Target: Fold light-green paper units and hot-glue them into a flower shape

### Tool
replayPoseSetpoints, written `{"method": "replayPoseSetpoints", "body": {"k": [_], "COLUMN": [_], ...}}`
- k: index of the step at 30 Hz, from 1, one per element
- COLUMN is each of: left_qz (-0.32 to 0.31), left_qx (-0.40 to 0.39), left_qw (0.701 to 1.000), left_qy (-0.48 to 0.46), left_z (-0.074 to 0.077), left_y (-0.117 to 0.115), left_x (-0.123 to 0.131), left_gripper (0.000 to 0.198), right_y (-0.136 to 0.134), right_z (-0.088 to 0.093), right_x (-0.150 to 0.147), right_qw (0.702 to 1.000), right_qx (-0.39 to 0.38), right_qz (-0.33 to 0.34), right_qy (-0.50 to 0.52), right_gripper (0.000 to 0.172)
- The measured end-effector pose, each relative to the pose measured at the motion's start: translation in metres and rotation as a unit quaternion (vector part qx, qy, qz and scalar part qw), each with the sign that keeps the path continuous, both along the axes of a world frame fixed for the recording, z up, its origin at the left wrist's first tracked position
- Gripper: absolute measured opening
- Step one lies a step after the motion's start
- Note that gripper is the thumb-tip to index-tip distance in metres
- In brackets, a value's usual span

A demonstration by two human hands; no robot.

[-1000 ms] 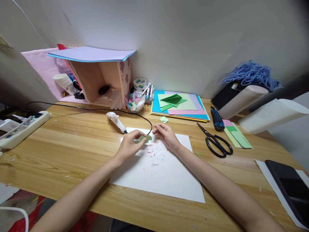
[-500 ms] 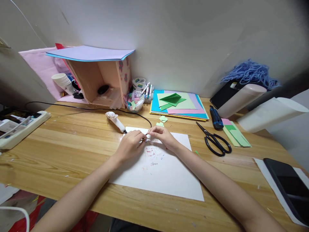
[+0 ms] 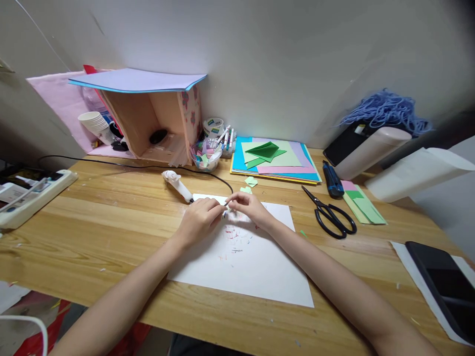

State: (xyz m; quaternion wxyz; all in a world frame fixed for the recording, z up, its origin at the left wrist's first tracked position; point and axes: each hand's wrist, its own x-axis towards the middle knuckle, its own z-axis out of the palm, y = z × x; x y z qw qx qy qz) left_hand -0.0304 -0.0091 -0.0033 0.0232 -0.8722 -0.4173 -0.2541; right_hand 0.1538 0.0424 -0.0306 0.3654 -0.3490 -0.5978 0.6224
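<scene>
Both hands meet over the top part of a white sheet of paper (image 3: 260,277) that carries small coloured marks. My left hand (image 3: 200,217) is closed, its fingers curled and pressed together, and whatever it pinches is hidden. Close by on the right, my right hand (image 3: 248,205) is bent into a pinch at the left hand's fingertips; a tiny pale bit shows there, too small to name. A white glue gun (image 3: 177,185) lies just beyond the left hand, its nozzle towards the paper. Light green paper pieces (image 3: 245,190) lie behind the right hand.
Black scissors (image 3: 330,212) and a blue cutter (image 3: 333,180) lie to the right. Coloured paper sheets (image 3: 311,174) are stacked at the back. A cardboard box (image 3: 191,118) stands back left near a clear bowl (image 3: 208,160). A phone (image 3: 441,287) rests at the right edge.
My fingers have shifted slightly at the pinch point, and the white bit seen between them is now mostly hidden. Everything else on the table stays in place.
</scene>
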Motion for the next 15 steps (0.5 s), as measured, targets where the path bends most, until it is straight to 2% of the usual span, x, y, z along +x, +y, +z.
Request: {"method": "replayPoseSetpoints", "body": {"k": [3, 8, 15], "left_qz": [0.001, 0.002, -0.003], "left_qx": [0.024, 0.043, 0.054], "left_qw": [1.0, 0.999, 0.998], "left_qy": [0.007, 0.027, 0.024], "left_z": [0.0018, 0.0038, 0.0025], "left_y": [-0.0003, -0.002, -0.0014], "left_x": [-0.0012, -0.0005, -0.0006], "left_gripper": [0.018, 0.017, 0.016], "right_y": [-0.0022, -0.0059, -0.0098], "right_z": [0.0004, -0.0035, -0.0003], "right_x": [-0.0002, -0.001, -0.0014], "right_qw": [0.998, 0.996, 0.998], "right_qx": [0.041, 0.078, 0.058], "right_qz": [0.038, 0.024, 0.014], "right_qy": [-0.03, -0.021, 0.031], "right_gripper": [0.024, 0.02, 0.017]}}
